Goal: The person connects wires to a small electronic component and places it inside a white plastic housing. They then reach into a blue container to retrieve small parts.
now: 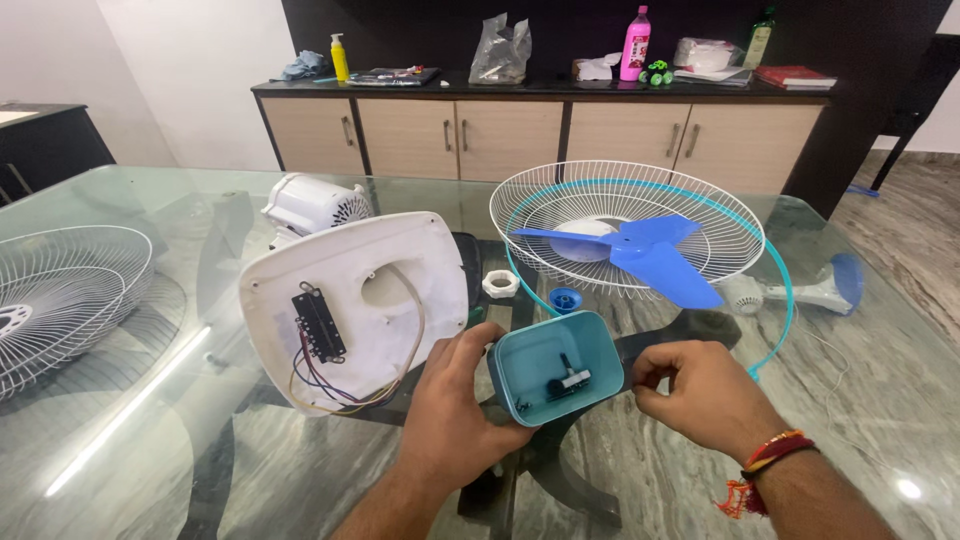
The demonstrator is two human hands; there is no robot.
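Observation:
My left hand grips a light blue plastic housing, open side towards me, with a small black part inside. My right hand is at the housing's right edge, fingers curled near it; whether they pinch something small is unclear. Just left of my left hand the white fan base is tipped up, showing a black switch block and coloured wires. Behind it sits the white fan motor. A blue fan blade lies in a white wire grille with a teal rim.
All rests on a glass table. A second wire grille lies at the left edge. A white nut and blue cap sit mid-table. A white-and-blue part lies right. A cabinet with bottles stands behind.

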